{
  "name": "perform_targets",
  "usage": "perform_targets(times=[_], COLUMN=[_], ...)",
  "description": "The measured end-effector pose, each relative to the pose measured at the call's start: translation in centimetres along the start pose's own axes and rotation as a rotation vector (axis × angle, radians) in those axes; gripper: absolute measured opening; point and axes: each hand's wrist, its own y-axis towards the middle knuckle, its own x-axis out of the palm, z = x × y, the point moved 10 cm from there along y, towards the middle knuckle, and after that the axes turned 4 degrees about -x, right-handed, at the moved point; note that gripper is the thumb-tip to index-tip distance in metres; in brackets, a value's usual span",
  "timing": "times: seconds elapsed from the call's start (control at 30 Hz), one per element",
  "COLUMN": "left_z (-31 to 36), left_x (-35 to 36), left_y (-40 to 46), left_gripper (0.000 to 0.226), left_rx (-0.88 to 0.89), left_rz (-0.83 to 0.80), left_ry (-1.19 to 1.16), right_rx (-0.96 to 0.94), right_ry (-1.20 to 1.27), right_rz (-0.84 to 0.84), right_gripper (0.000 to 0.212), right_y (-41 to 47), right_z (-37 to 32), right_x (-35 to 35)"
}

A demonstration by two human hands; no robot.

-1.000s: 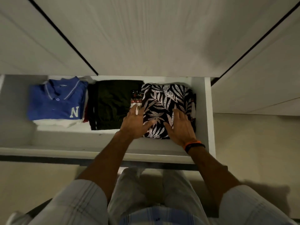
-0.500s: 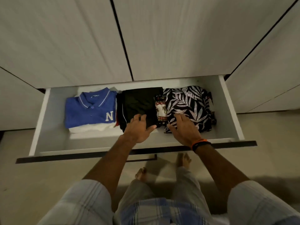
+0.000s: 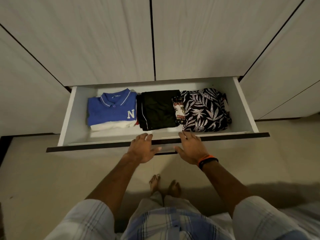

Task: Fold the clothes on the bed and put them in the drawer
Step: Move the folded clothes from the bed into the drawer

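The white drawer (image 3: 71, 116) stands pulled out from the wardrobe. Three folded stacks lie side by side in it: a blue polo shirt with a white N (image 3: 112, 110) on the left, a dark folded garment (image 3: 158, 110) in the middle, and a black shirt with a white leaf print (image 3: 206, 111) on the right. My left hand (image 3: 142, 148) and my right hand (image 3: 191, 148) hover over the drawer's dark front edge (image 3: 86, 148), fingers spread, holding nothing. An orange and black band sits on my right wrist.
Tall pale wardrobe doors (image 3: 103, 40) rise behind the drawer. Beige floor (image 3: 52, 179) spreads in front of it, with my bare feet (image 3: 164, 186) below the hands. The open drawer front juts out over the floor.
Both hands left the leaf-print shirt and drew back to the drawer's front edge. My view rose and pulled away, so the whole drawer now shows.
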Motion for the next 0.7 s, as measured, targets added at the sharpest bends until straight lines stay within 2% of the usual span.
perform_targets(times=[0.17,0.27,0.37,0.47,0.7], left_z=[-0.6,-0.9,-1.7,-1.9,-2.0], left_x=[1.7,3.2,5.0,5.8,6.7], left_y=[-1.5,-2.5,-2.7,-2.7,-2.0], left_gripper=[0.086,0.090,0.099,0.105,0.104], left_rx=[-0.003,-0.007,-0.010,-0.002,0.019], left_rz=[0.015,-0.043,-0.115,-0.117,-0.152], left_ry=[0.063,0.064,0.062,0.066,0.125], right_rx=[0.005,0.016,0.004,-0.024,0.012], right_ry=[-0.065,-0.071,-0.102,-0.125,-0.158], right_rz=[-0.108,-0.183,-0.160,-0.164,-0.184], right_gripper=[0.078,0.082,0.087,0.090,0.101], right_y=[-1.4,-2.2,-2.6,-2.5,-2.0], right_z=[-1.2,-1.9,-2.4,-3.0,-2.8], right_x=[2.5,4.1,4.8,5.6,6.5])
